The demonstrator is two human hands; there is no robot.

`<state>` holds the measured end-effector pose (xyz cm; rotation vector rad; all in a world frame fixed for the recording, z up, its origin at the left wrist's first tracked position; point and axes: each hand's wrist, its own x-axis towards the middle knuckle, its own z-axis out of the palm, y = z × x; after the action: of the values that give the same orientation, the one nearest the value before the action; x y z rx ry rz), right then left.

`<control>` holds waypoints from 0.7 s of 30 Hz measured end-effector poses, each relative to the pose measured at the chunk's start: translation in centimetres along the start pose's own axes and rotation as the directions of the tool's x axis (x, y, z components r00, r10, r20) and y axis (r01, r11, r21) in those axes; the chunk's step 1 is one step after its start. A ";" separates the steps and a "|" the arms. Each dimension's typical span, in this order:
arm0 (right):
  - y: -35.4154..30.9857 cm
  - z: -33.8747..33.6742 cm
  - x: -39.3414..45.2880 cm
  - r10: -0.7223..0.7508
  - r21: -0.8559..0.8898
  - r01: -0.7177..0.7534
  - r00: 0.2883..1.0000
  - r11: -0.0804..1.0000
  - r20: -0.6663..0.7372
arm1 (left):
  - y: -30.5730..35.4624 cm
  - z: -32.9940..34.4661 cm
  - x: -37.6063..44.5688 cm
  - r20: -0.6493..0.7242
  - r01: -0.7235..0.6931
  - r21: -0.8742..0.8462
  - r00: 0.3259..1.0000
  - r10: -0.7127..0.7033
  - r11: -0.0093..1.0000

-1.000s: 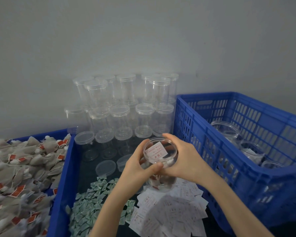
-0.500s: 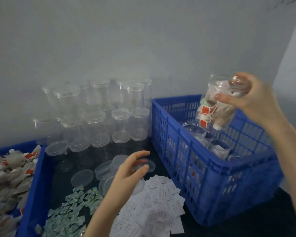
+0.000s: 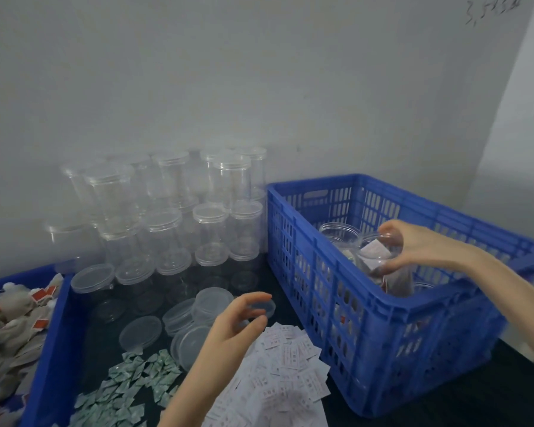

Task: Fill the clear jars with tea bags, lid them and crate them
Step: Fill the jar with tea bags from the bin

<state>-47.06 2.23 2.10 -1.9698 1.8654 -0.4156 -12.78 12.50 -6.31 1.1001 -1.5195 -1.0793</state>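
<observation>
— Filled jar [image 3: 383, 260]: where now?
— Inside the blue crate [image 3: 367, 318], toward its middle, just beside another lidded jar [image 3: 339, 234] nearer the crate's far-left corner. Gripped around the lid end by the right hand [image 3: 413, 245], fingers curled over the top, thumb underneath. Tilted, bottom end lowest, tea bags and a white slip visible through the wall.
— Why held by the top?
— Probably to lower it between the jars already standing there without catching knuckles on them. Not yet set down, as far as can be judged; contact with the crate floor hidden by the near wall.
— And the left hand [image 3: 238, 318]?
— Outside the crate, just beside its near-left corner, above the loose lids [image 3: 210, 300] and the white paper slips [image 3: 287, 362]. Fingers relaxed, slightly bent, holding nothing. Likely poised for the next lid or jar.
— Supplies?
— Stacked empty jars [image 3: 167, 211] left of the crate, against the wall. Green sachets [image 3: 130, 392] further left of the slips. Tea bags [image 3: 10, 318] heaped in a second blue bin, well apart from the crate on its left.
— Stage?
— Crating of this jar nearly finished; many empties left.
</observation>
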 end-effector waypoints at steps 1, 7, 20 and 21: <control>0.1 0.0 0.2 0.011 -0.051 -0.009 0.999 0.999 0.032 | -0.1 0.0 0.0 -0.003 0.002 -0.004 1.000 -0.002 1.000; 0.7 -0.1 -0.2 0.039 -0.206 -0.006 0.987 0.978 0.157 | -0.6 -0.2 0.0 -0.003 -0.004 -0.011 1.000 0.003 1.000; -0.1 -1.2 -1.3 0.064 -0.262 0.063 0.891 0.963 0.450 | -0.9 -0.1 -0.2 0.008 0.059 0.018 0.998 -0.059 0.998; 0.1 -1.1 -1.3 0.061 -0.266 0.065 0.896 0.962 0.440 | -1.0 -0.2 -0.3 0.011 0.058 0.031 0.998 -0.058 0.998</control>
<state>-47.73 3.44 3.12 -2.0203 1.6848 0.2979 -12.42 12.53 -7.30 1.1666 -1.5260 -1.1073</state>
